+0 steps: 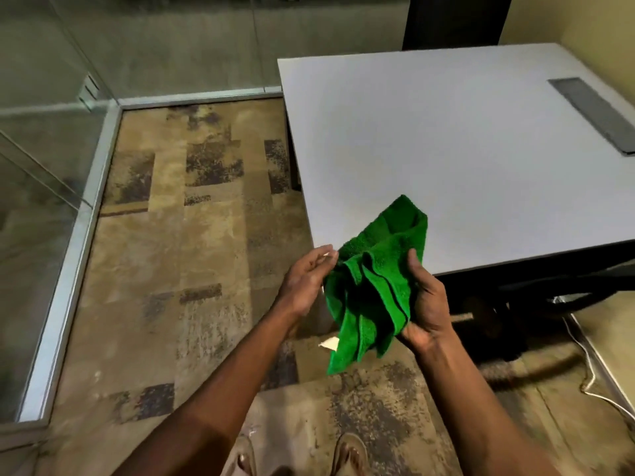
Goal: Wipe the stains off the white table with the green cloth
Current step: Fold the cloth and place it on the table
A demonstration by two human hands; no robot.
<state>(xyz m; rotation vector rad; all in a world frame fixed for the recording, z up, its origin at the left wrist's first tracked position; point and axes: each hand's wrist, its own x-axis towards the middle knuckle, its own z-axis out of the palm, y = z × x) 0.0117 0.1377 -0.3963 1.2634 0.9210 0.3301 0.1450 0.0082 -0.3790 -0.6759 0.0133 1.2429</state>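
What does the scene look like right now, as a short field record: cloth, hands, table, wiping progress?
cloth: green cloth, bunched in folds, held in the air by the table's near corner
left hand: left hand at the cloth's left edge, fingers loosely curled; grip unclear
right hand: right hand closed on the cloth's right side
table: white table, top bare except a grey strip set near the far right edge
stains: none clearly visible from this view
progress: cloth not yet on the table

White table (pixel 446 159) top bare except a flush grey panel (pixel 598 115)
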